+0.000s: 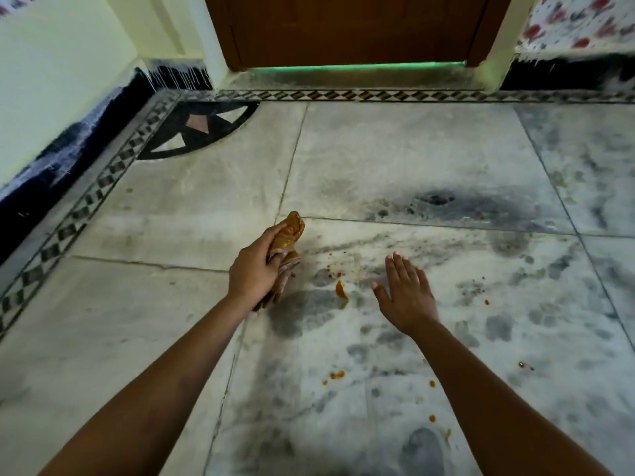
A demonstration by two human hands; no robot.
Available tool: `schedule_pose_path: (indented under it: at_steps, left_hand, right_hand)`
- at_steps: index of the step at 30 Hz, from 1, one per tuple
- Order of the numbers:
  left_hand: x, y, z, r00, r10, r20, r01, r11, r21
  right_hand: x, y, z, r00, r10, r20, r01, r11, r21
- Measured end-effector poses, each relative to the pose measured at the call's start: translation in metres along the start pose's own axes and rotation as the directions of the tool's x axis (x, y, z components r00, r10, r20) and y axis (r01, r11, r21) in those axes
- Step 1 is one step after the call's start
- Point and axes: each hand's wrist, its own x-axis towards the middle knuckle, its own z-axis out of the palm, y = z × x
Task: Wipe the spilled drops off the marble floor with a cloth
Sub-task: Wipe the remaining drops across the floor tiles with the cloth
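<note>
While the left hand (254, 274) is gripping the bunched orange-stained cloth (289, 235), the long orange smear (341, 290) is lying on the grey-veined marble floor (395, 149) just to its right, short of the flat-fingered right hand (407, 295).

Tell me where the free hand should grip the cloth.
Probably the greyer lower end of the cloth, reached from its right by the right hand. The left hand wraps the bunched middle from the left, and the top end looks smeared orange.
</note>
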Motion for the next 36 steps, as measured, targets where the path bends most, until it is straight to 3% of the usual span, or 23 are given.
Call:
schedule_pose_path:
  at_steps: [3, 6, 10, 14, 17, 19, 22, 24, 26, 29, 31, 36]
  left_hand:
    - [0.004, -0.010, 0.028, 0.995, 0.093, 0.034, -0.099, 0.933, 0.347]
    - [0.008, -0.022, 0.051, 0.987, 0.004, 0.158, -0.089, 0.839, 0.536]
    - [0.026, -0.024, 0.079, 0.967, -0.112, 0.227, -0.014, 0.873, 0.488]
    - [0.064, 0.002, 0.098, 0.955, -0.116, 0.272, -0.004, 0.916, 0.402]
    - [0.063, 0.027, 0.111, 0.917, -0.027, 0.399, -0.117, 0.936, 0.332]
    - [0.037, 0.027, 0.109, 0.880, 0.096, 0.465, -0.266, 0.910, 0.317]
    - [0.002, -0.005, 0.086, 0.839, 0.263, 0.476, -0.414, 0.877, 0.244]
    - [0.007, -0.028, 0.073, 0.881, 0.248, 0.402, -0.372, 0.888, 0.269]
    - [0.031, -0.030, 0.073, 0.942, 0.117, 0.316, -0.231, 0.907, 0.352]
    - [0.065, -0.003, 0.096, 0.950, -0.066, 0.304, -0.079, 0.894, 0.441]
    - [0.065, 0.017, 0.111, 0.922, -0.039, 0.384, -0.161, 0.865, 0.474]
    - [-0.016, 0.013, 0.107, 0.836, 0.268, 0.479, -0.485, 0.768, 0.418]
  right_hand:
    - [0.004, 0.008, 0.007, 0.999, -0.009, 0.041, 0.010, 1.000, -0.026]
    - [0.006, 0.022, 0.005, 0.999, -0.050, 0.020, 0.051, 0.996, -0.074]
    - [0.007, 0.027, 0.008, 0.997, -0.082, -0.005, 0.082, 0.997, -0.005]
    - [0.007, 0.027, 0.007, 0.997, -0.074, -0.030, 0.076, 0.994, 0.073]
    - [0.007, 0.026, 0.009, 0.997, -0.064, -0.048, 0.069, 0.992, 0.102]
    - [0.006, 0.025, 0.009, 0.997, -0.051, -0.056, 0.058, 0.990, 0.126]
    - [0.007, 0.026, 0.008, 0.998, -0.060, -0.029, 0.063, 0.991, 0.118]
    - [0.006, 0.029, 0.006, 0.998, -0.069, 0.011, 0.067, 0.992, 0.106]
    - [0.007, 0.029, 0.004, 0.997, -0.078, 0.027, 0.074, 0.991, 0.110]
    - [0.006, 0.028, 0.004, 0.996, -0.075, 0.042, 0.070, 0.990, 0.120]
    - [0.006, 0.027, 0.004, 0.997, -0.070, 0.037, 0.065, 0.990, 0.122]
    - [0.004, 0.029, 0.004, 0.997, -0.078, 0.007, 0.077, 0.991, 0.105]
